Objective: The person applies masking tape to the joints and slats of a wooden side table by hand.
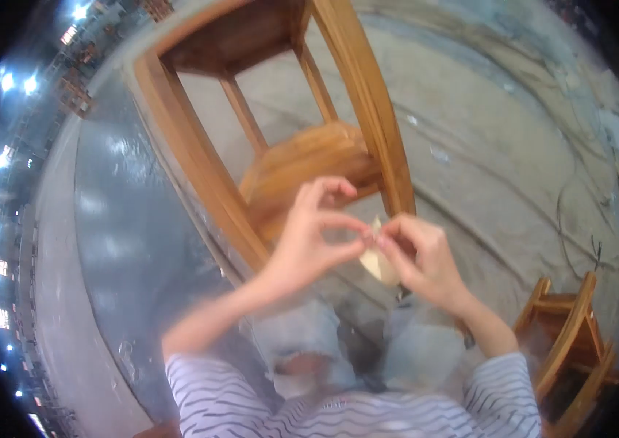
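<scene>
Both my hands meet in front of my lap, their fingertips pinched together at a small, pale yellowish piece (378,266). My left hand (317,230) has thumb and index finger closed at the upper edge of the piece, with the other fingers curled above. Fingers of my right hand (423,255) pinch the same edge from the right. The piece hangs below the fingertips, and what it is cannot be made out. Just beyond my hands stands a wooden chair (375,102), tilted in view, with its brown seat (309,164) behind my left hand.
Another wooden chair or stool (568,328) is at the lower right. Wrinkled greyish sheeting (470,182) covers the floor, with a thin dark cable at the right. A smooth grey-blue floor strip (127,219) runs along the left. More wooden furniture (74,95) stands far off at upper left.
</scene>
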{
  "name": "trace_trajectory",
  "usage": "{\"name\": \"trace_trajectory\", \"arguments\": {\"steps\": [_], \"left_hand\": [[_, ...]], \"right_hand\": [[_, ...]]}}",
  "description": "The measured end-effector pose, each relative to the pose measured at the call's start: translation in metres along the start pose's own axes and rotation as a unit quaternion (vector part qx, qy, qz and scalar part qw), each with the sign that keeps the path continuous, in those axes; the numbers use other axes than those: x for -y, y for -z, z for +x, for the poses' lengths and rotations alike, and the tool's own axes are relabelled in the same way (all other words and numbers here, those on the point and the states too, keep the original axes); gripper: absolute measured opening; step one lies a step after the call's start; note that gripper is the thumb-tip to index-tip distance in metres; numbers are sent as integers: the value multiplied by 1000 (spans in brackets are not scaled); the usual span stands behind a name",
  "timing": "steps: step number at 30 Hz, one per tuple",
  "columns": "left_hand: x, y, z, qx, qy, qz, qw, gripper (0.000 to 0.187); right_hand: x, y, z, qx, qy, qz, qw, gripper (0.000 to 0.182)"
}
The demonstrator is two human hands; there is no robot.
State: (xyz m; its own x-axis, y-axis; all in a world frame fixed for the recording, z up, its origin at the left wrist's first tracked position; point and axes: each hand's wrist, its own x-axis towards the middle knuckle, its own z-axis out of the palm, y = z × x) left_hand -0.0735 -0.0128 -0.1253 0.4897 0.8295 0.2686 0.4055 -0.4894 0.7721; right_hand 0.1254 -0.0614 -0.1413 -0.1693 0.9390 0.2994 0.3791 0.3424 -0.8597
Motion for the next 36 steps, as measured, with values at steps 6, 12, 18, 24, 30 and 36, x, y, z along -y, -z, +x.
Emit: {"name": "trace_trajectory", "arguments": {"steps": [6,12,18,24,30,36], "left_hand": [[-13,-4,4,-80,-116,110,984,23],[-16,-5,5,-119,-249,224,935,34],[-24,9,16,-104,-366,286,879,38],[-37,16,25,-79,-438,325,834,35],[-47,19,32,-38,-481,366,796,22],[-53,23,30,-12,-327,293,898,33]], "right_hand": [[0,-8,5,-64,96,-72,991,7],[13,-2,10,-68,52,-8,996,7],[22,9,12,-18,10,64,998,10],[19,18,7,35,-41,164,985,13],[21,30,7,78,-64,244,965,14],[19,39,9,126,-100,212,964,16]]}}
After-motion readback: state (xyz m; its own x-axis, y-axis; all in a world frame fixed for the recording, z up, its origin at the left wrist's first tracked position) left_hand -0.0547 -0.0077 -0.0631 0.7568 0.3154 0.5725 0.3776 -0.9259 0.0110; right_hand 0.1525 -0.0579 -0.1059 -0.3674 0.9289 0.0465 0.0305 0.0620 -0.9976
